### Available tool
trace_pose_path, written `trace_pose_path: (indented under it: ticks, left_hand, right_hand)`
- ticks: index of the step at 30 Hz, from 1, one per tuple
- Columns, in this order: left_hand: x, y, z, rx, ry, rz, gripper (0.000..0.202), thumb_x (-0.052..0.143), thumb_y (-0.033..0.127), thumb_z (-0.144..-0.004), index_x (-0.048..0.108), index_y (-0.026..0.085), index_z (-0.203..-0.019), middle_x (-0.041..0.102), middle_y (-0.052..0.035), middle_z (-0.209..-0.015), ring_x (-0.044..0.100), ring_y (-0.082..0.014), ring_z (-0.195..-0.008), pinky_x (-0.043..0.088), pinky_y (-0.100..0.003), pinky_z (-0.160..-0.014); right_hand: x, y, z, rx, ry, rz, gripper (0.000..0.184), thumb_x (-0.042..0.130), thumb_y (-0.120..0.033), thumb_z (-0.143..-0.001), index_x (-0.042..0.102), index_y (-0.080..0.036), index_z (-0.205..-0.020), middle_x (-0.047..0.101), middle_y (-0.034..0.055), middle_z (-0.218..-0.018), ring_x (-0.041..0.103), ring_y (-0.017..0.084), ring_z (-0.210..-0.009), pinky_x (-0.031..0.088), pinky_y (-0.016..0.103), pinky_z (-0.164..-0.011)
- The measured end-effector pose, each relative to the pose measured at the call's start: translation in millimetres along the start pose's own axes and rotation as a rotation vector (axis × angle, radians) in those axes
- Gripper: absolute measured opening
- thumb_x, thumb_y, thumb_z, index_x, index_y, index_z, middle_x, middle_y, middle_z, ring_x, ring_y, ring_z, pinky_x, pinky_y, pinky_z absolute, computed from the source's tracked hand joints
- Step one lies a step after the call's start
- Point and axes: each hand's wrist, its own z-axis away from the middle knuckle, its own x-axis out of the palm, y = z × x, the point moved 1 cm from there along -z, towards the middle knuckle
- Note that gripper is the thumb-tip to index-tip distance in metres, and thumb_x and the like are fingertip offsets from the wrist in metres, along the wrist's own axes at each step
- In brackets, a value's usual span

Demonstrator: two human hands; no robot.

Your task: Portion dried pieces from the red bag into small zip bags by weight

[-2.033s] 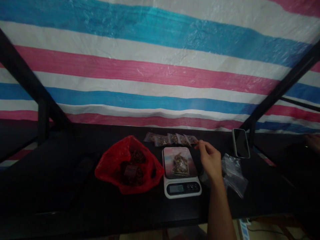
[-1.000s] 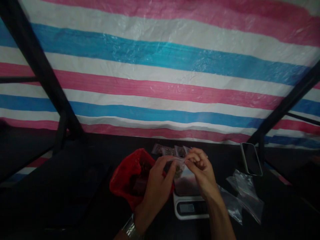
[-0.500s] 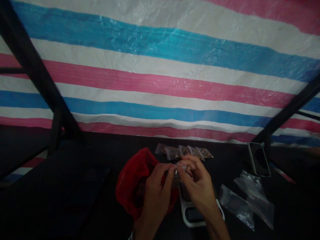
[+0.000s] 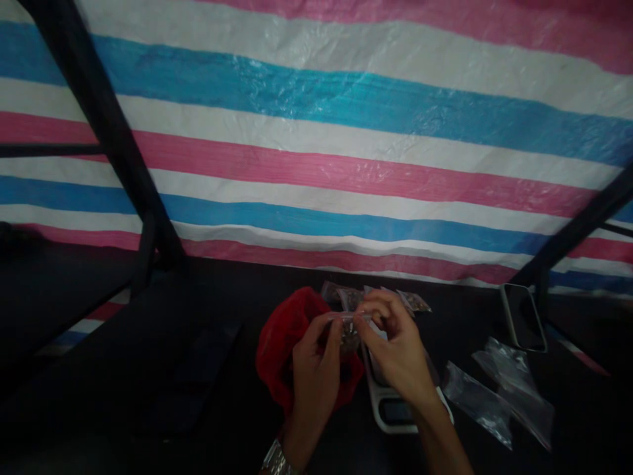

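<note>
Between my two hands is a small clear zip bag [image 4: 349, 335] with small dark bits inside. My left hand [image 4: 316, 369] pinches the left end of its top edge. Fingers of my right hand [image 4: 395, 349] are closed on the right end of that edge. Under and behind my left hand sits a red bag [image 4: 279, 336], its mouth open and its contents too dark to make out. A white kitchen scale [image 4: 383, 422] lies below my right hand, which covers part of it.
Several filled zip bags [image 4: 414, 301] lie in a row behind my hands. Flat clear bags [image 4: 479, 402] are spread at the right, near a phone [image 4: 524, 318] by the frame post. A dark flat object [image 4: 198, 376] lies left on the black table. Striped sheeting [image 4: 346, 152] hangs behind.
The view has swung a little left, so things appear farther right. The zip bag shows more plainly between my hands, its top edge now stretched straight between my fingers.
</note>
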Motion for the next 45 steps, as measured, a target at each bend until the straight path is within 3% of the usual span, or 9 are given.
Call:
trace_pose_path:
  ticks: [3, 5, 11, 15, 23, 29, 32, 39, 45]
  left_hand:
    - [-6.9, -0.9, -1.5, -0.021, 0.058, 0.063, 0.025, 0.070, 0.043, -0.092, 0.081, 0.020, -0.094, 0.084, -0.0051, -0.094, 0.080, -0.0199, -0.086, 0.064, -0.027, -0.077]
    - [-10.3, -1.8, -2.1, -0.038, 0.052, 0.096, 0.024, 0.072, 0.043, -0.092, 0.081, 0.020, -0.094, 0.084, -0.0048, -0.094, 0.080, -0.0198, -0.085, 0.065, -0.027, -0.077]
    - [-15.5, -3.6, -3.6, 0.080, -0.053, 0.066, 0.016, 0.072, 0.035, -0.095, 0.083, 0.023, -0.092, 0.082, -0.0047, -0.099, 0.078, -0.0183, -0.093, 0.063, -0.027, -0.088]
    - [-19.6, -1.4, -2.0, 0.162, -0.064, 0.012, 0.012, 0.072, 0.029, -0.095, 0.083, 0.025, -0.090, 0.081, -0.0023, -0.095, 0.077, -0.0154, -0.092, 0.062, -0.023, -0.086]
    - [-16.5, 0.7, 0.7, 0.078, -0.057, -0.014, 0.020, 0.067, 0.035, -0.098, 0.080, 0.022, -0.090, 0.081, -0.0048, -0.091, 0.076, -0.0182, -0.083, 0.062, -0.027, -0.077]
    - [-11.1, 9.6, 2.7, 0.146, -0.042, -0.044, 0.017, 0.068, 0.029, -0.095, 0.078, 0.022, -0.084, 0.078, -0.0029, -0.087, 0.073, -0.0155, -0.079, 0.060, -0.023, -0.072]
    - [-11.6, 10.7, 4.4, 0.200, -0.059, -0.083, 0.016, 0.069, 0.026, -0.095, 0.078, 0.022, -0.082, 0.078, -0.0023, -0.085, 0.073, -0.0154, -0.079, 0.059, -0.023, -0.072]
    - [-13.4, 12.9, 15.5, 0.377, -0.212, -0.274, 0.022, 0.058, 0.021, -0.104, 0.079, 0.027, -0.108, 0.082, -0.0020, -0.102, 0.073, -0.0169, -0.097, 0.056, -0.029, -0.089]
    - [-18.3, 15.0, 14.3, 0.380, -0.146, -0.215, 0.012, 0.067, 0.018, -0.098, 0.078, 0.024, -0.098, 0.082, -0.0005, -0.095, 0.074, -0.0146, -0.088, 0.057, -0.026, -0.083]
  right_hand:
    - [4.9, -5.9, -13.8, -0.002, -0.184, 0.026, 0.025, 0.077, -0.031, -0.085, 0.067, -0.025, -0.107, 0.072, -0.0003, -0.085, 0.062, 0.017, -0.076, 0.047, 0.028, -0.069]
    - [6.9, -6.3, -18.0, -0.017, -0.215, 0.026, 0.024, 0.076, -0.028, -0.084, 0.068, -0.025, -0.106, 0.073, -0.0004, -0.086, 0.062, 0.017, -0.076, 0.046, 0.028, -0.069]
    - [6.7, 0.2, -12.1, -0.021, -0.164, -0.016, 0.020, 0.079, -0.024, -0.082, 0.069, -0.026, -0.099, 0.072, -0.0007, -0.090, 0.066, 0.016, -0.081, 0.048, 0.027, -0.072]
    - [3.9, -1.5, -9.1, 0.012, -0.168, -0.048, 0.018, 0.081, -0.023, -0.081, 0.069, -0.025, -0.095, 0.072, -0.0004, -0.089, 0.068, 0.017, -0.083, 0.051, 0.028, -0.076]
    - [-2.8, -6.4, -5.8, 0.081, -0.150, -0.013, 0.024, 0.088, -0.032, -0.076, 0.070, -0.025, -0.091, 0.072, -0.0011, -0.069, 0.066, 0.019, -0.067, 0.050, 0.031, -0.067]
    - [-5.6, -8.7, -5.0, 0.026, -0.137, 0.068, 0.025, 0.086, -0.031, -0.077, 0.074, -0.026, -0.098, 0.079, 0.0023, -0.083, 0.070, 0.022, -0.079, 0.052, 0.033, -0.072]
    - [-6.9, -9.8, -3.9, 0.018, -0.135, 0.066, 0.020, 0.083, -0.026, -0.077, 0.074, -0.026, -0.095, 0.077, 0.0004, -0.076, 0.069, 0.020, -0.073, 0.052, 0.031, -0.070]
    - [-12.6, -10.6, -0.5, 0.015, -0.074, 0.043, 0.018, 0.079, -0.020, -0.076, 0.072, -0.026, -0.091, 0.073, -0.0011, -0.069, 0.067, 0.019, -0.064, 0.052, 0.029, -0.062]
    - [-11.9, -10.8, 0.5, -0.030, -0.052, 0.159, 0.016, 0.084, -0.026, -0.076, 0.075, -0.026, -0.089, 0.074, 0.0000, -0.075, 0.066, 0.020, -0.073, 0.050, 0.032, -0.072]
